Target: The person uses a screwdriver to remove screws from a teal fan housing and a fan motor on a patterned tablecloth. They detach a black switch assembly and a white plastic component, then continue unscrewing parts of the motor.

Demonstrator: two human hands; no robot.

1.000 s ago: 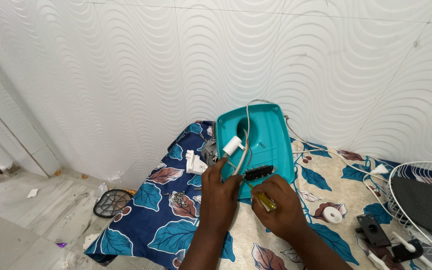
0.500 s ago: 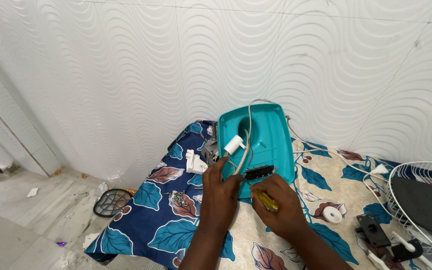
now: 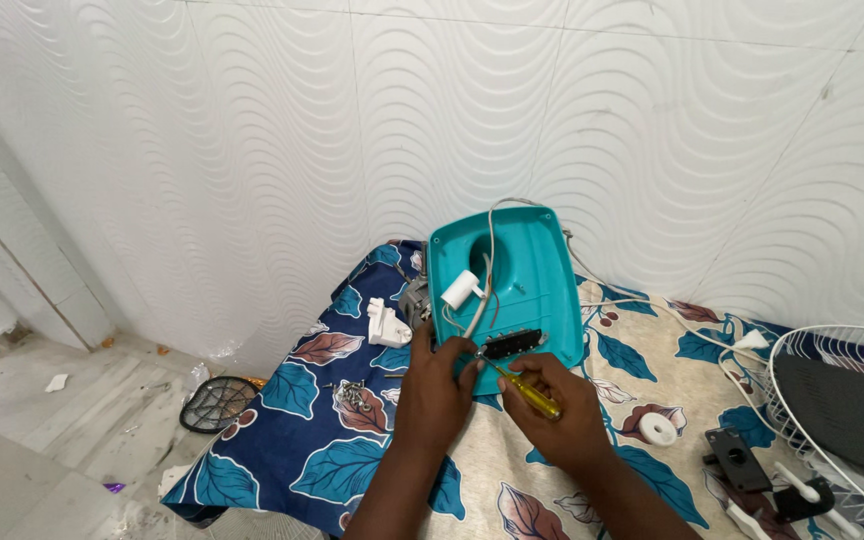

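White wave-patterned wall tiles rise behind a leaf-print cloth [image 3: 282, 420] spread over our work surface. On it, against the wall, sits the teal plastic base [image 3: 532, 280], open side up, with white wires and a black switch block [image 3: 514, 343] inside. Our left hand [image 3: 434, 385] pinches the base's near edge by the wires. Our right hand [image 3: 562, 410] is clenched around a yellow-handled screwdriver [image 3: 522, 385], its tip at the switch block.
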